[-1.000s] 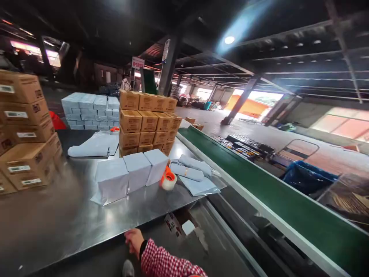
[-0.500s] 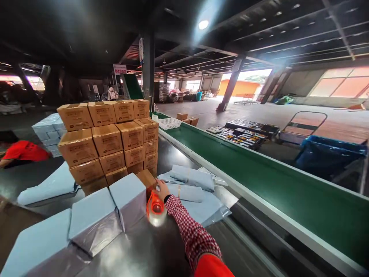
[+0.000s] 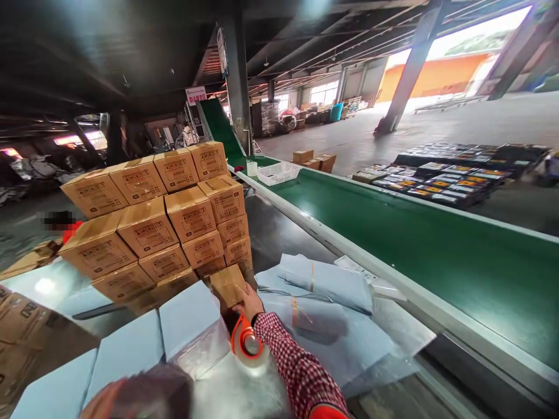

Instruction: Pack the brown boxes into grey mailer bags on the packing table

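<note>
Grip first: the right hand [image 3: 248, 301], in a red-checked sleeve, reaches forward over the tabletop [image 3: 244, 396] and closes on a small cardboard box [image 3: 227, 285] lying tilted at the near foot of the box stack [image 3: 161, 215]. Fingers wrap its near edge, thumb side hidden, so the hold looks like a pinch on one corner rather than a full clasp. A blurred shape at the near left edge, the left hand [image 3: 109, 401], sits too close to the camera to tell whether it is open or holding anything.

Going left to right: brown cartons [image 3: 21, 320] lie at the far left edge; the stack of labelled cartons stands in even tiers, apparently so that each can be lifted off singly. Near it, pale blue wrapped parcels [image 3: 187, 317] stand side by side, touching. Just beside the right wrist an orange tape dispenser [image 3: 247, 343] rests on the steel. Further right, pale blue mailer bags [image 3: 327, 282] lie flat and overlapping, some banded into a bundle, close beside the green conveyor belt [image 3: 393, 233], which runs along the right side into the distance, with a white basket [image 3: 279, 172] at its far end.
</note>
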`<state>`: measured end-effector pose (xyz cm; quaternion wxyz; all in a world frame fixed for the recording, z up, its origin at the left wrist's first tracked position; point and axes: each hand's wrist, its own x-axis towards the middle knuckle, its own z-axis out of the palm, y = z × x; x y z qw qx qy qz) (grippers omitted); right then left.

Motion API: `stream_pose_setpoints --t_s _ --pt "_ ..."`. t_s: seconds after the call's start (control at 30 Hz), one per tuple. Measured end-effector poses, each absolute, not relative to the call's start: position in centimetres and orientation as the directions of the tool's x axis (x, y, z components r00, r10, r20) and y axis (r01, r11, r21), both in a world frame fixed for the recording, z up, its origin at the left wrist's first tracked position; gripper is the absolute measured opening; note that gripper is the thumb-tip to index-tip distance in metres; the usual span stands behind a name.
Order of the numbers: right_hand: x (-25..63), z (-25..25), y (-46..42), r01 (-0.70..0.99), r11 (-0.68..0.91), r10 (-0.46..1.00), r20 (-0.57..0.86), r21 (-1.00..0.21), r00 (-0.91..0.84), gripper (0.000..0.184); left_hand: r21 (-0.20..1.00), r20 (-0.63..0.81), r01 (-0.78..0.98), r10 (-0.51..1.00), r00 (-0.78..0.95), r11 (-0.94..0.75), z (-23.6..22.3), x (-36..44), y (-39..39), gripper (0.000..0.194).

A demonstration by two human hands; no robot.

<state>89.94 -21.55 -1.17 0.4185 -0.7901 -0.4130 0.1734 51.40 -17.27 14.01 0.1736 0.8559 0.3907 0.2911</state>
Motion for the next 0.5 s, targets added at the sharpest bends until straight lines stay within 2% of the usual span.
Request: stream_pose_setpoints --t_s 0.03,0.1,0.17,0.23,0.33,0.5 --pt "89.7 -1.5 -21.7 0.507 -0.308 0.787 0.083 -0.805 0.611 0.081 0.453 0.376 0.573 0.729 0.572 -0.683 13.4 53.1 -16.9 0.059" --pt "89.5 -2.1 -22.0 0.507 -0.304 0.772 0.103 -0.807 0.627 0.077 0.157 0.357 0.572 0.587 0.727 -0.805 12.3 57.0 -16.5 0.069" --pt "89.7 -2.2 -22.3 0.491 -0.28 0.757 0.125 -0.825 0.641 0.074 -0.122 0.277 0.582 0.536 0.798 -0.804 11.7 60.4 -16.3 0.066" --pt "90.6 -1.6 -22.6 0.445 -0.229 0.725 0.154 -0.866 0.672 0.072 -0.287 0.223 0.583 0.539 0.812 -0.76 11.3 62.2 -16.1 0.06" --pt "92.9 0.5 -24.1 0.355 -0.127 0.655 0.191 -0.926 0.731 0.068 -0.375 0.224 0.569 0.524 0.822 -0.732 10.7 62.0 -15.6 0.057" --pt "96.1 3.0 -30.9 0.264 0.02 0.56 0.23 -0.964 0.796 0.068 -0.416 0.339 0.559 0.448 0.827 -0.717 9.6 61.0 -14.8 0.059"
